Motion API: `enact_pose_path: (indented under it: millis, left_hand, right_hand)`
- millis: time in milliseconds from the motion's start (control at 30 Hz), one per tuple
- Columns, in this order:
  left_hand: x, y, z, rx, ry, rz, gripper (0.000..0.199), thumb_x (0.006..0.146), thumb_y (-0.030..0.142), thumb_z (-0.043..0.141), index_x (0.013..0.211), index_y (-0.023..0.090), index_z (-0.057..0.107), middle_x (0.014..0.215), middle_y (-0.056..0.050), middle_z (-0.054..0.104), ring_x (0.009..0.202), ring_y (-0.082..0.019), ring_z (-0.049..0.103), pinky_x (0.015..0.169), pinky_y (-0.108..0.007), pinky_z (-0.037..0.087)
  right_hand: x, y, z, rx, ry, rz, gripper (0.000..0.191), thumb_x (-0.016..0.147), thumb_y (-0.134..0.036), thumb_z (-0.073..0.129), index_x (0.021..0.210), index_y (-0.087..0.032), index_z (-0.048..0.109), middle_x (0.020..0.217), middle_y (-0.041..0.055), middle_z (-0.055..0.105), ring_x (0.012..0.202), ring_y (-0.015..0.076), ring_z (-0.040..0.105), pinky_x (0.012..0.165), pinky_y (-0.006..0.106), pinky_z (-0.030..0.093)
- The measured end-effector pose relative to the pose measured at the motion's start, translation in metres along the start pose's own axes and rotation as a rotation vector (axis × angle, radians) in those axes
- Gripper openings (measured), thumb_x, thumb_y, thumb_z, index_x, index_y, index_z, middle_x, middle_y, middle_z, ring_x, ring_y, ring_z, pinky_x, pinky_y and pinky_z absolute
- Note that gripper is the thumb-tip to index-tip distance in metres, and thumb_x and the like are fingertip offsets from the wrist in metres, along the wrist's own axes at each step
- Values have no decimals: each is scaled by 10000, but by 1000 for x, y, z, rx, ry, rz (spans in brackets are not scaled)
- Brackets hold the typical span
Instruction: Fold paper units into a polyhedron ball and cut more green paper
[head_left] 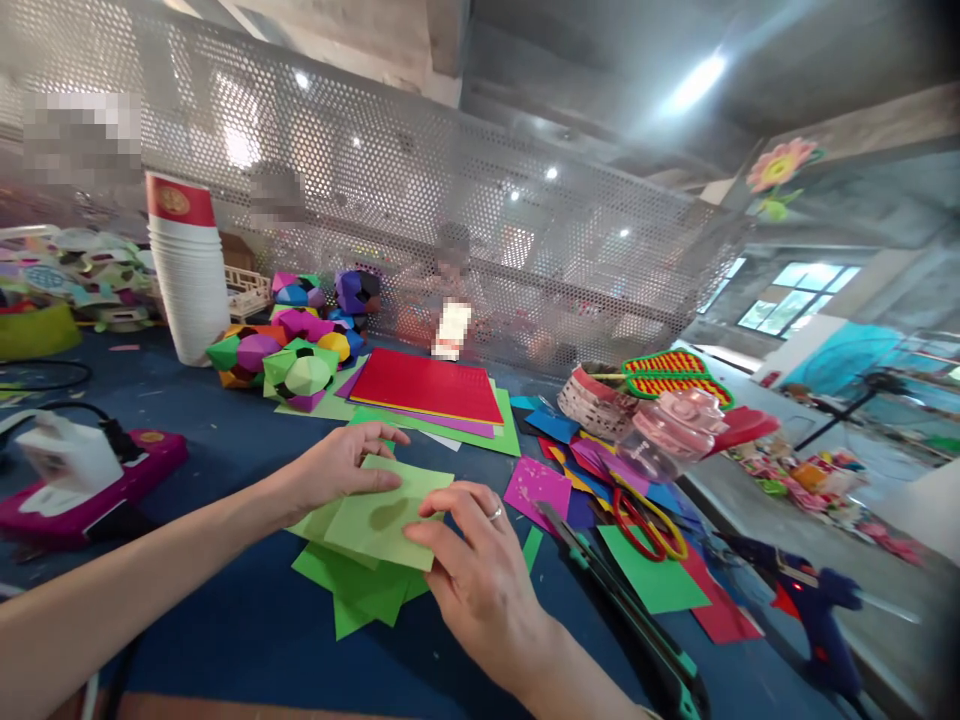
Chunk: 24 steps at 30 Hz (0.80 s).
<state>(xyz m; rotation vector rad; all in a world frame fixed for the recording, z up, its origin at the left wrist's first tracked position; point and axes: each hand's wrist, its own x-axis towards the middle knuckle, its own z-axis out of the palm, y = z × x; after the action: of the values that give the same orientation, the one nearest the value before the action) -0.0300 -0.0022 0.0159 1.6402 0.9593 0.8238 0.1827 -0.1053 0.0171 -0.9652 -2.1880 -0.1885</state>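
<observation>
A light green paper square (394, 515) is held slightly raised over a loose pile of green paper squares (352, 588) on the blue table. My right hand (480, 565), with a ring on one finger, pinches the right edge of the light square between thumb and fingers. At the square's upper left is my left hand (349, 465), its thumb over the paper's edge and its fingers apart behind it; whether it grips the paper is unclear. A magenta square (538, 492) lies just right of my right hand.
Beyond my hands lie red sheets (427, 388) and folded paper balls (301, 372). Stacked cups (191, 280) and a power strip (150, 462) stand left. At right are a cutter (630, 610), scissors (651, 525), a glue gun (817, 610) and a clear jar (664, 435).
</observation>
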Motion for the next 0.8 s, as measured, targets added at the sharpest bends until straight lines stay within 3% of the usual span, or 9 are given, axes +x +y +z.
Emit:
enact_pose_path:
  millis: [100,167,300,400,533,667,800]
  left_hand:
    - [-3,5,4,34,-80,4,573,684,433,820,1167,171,659,927,-18,652,865,-219,664,748,-305,502]
    - [-4,6,5,23,-89,-13,563,691,443,812,1161,175,658,942,-26,655,880,-225,666,744,-309,510]
    - [-3,4,4,-39,-35,-42,553,698,451,820,1147,175,651,924,-23,652,807,-200,662,680,-297,516]
    - [-1,0,2,-63,-13,-42,533,703,436,830,1134,173,656,909,-19,653,791,-185,657,664,-286,525]
    - [1,-4,1,-89,-24,-39,548,688,432,844,1134,174,658,890,-9,654,772,-171,657,642,-264,519]
    - [1,-5,1,-82,-21,-34,533,699,432,838,1135,183,658,892,-11,667,779,-178,667,648,-271,525]
    - [-1,2,-1,-78,-18,-56,519,713,417,834,1137,180,650,910,-15,685,801,-190,687,667,-282,534]
  right_hand:
    - [-6,-3,-10,-10,-24,0,402,876,15,539,1173,-237,640,1119,70,665,1053,246,579,911,410,517]
    - [-13,-4,-17,-32,-30,99,356,920,-31,563,1216,-224,610,1123,80,656,1055,253,585,925,421,508]
    - [-34,-9,-31,6,-179,402,198,887,-32,651,976,-207,623,973,43,652,915,232,611,842,397,504]
    - [-46,-17,-40,152,-343,507,187,868,-55,726,858,-218,635,905,-8,658,872,189,623,874,367,482]
    - [-46,-28,-38,215,-422,530,191,817,-140,834,889,-235,684,935,-24,677,930,184,634,937,362,444]
    - [-43,-31,-25,149,-410,509,144,850,-157,803,844,-231,679,917,-21,685,920,194,618,869,345,436]
    - [-69,-23,-32,69,-378,449,193,860,-62,727,803,-223,636,883,-21,676,863,177,605,814,315,433]
